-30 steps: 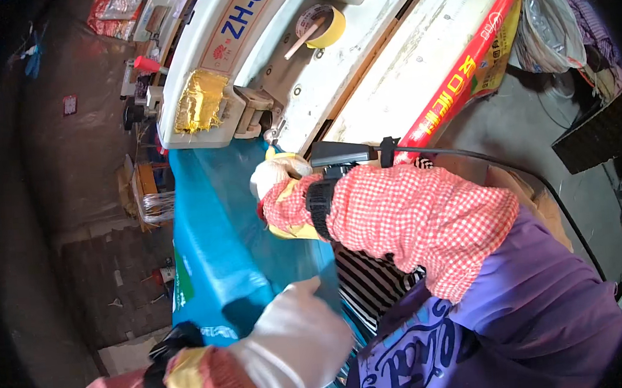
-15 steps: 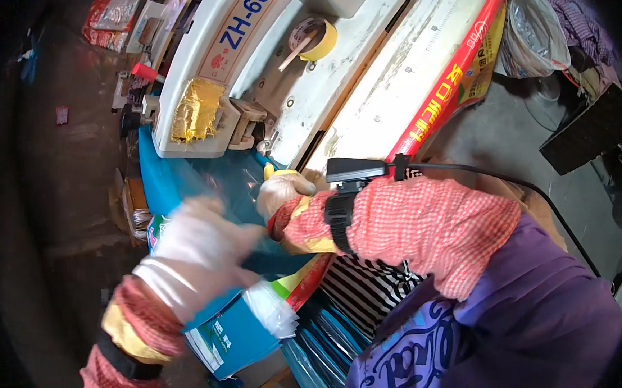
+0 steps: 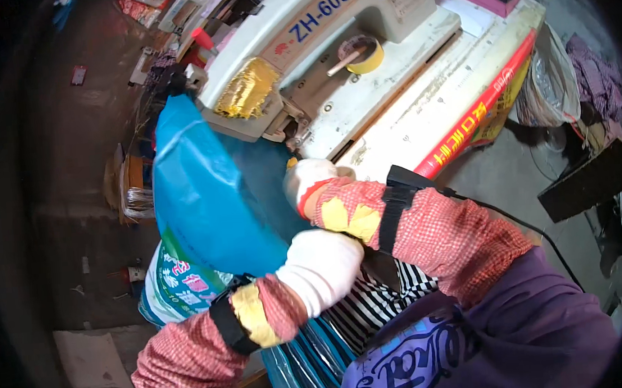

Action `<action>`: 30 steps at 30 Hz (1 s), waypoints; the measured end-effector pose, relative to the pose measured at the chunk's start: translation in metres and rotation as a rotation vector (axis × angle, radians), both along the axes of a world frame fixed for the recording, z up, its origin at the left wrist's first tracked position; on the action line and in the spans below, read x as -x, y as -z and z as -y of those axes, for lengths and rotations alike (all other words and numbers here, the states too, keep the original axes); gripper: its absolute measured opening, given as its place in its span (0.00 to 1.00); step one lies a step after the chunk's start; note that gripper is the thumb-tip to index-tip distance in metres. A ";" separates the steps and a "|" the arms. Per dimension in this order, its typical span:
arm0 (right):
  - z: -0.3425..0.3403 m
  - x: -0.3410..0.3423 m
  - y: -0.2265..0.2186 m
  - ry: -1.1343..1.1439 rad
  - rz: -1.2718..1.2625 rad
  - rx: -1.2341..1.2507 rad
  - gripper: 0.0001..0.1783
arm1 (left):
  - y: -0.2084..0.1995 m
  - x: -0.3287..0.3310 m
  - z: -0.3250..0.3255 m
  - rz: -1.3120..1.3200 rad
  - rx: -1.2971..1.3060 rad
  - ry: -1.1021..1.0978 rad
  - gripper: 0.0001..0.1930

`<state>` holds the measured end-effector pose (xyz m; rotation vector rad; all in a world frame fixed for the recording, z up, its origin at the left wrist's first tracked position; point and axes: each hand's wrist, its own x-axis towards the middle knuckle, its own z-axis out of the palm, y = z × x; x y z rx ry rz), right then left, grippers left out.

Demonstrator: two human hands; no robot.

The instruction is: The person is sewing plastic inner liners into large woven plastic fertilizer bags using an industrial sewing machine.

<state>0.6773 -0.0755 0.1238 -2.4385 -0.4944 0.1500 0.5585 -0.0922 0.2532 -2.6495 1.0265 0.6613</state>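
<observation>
As R forearm slants in, R hand: by blue plastic, nr machine, can't tell grip
L hand: back up, nr R cuff, can't tell grip

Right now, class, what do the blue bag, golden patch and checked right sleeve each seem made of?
Blue bag: probably thin plastic, glossy, with pale highlights along its creases.
Golden patch: shiny, crinkled, glinting; plastic tape or foil, I cannot tell which.
Checked right sleeve: likely woven cloth, matt, bunched in soft wrinkles.
</observation>
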 end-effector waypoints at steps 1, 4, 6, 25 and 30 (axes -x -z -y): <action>0.008 0.007 -0.012 -0.068 0.094 0.020 0.10 | 0.009 -0.006 -0.016 0.041 -0.022 -0.044 0.06; 0.036 0.000 -0.048 -0.211 -0.020 0.159 0.14 | 0.021 -0.034 -0.040 0.135 -0.070 -0.091 0.06; 0.036 -0.021 -0.027 -0.300 0.004 0.047 0.17 | 0.044 -0.057 -0.068 0.287 -0.025 -0.106 0.05; -0.039 0.009 -0.057 -0.384 0.377 0.120 0.16 | -0.161 0.086 -0.125 0.867 -0.253 -0.159 0.06; -0.036 0.088 -0.132 -0.451 0.139 -0.229 0.15 | -0.178 0.097 -0.220 1.525 0.471 -0.326 0.23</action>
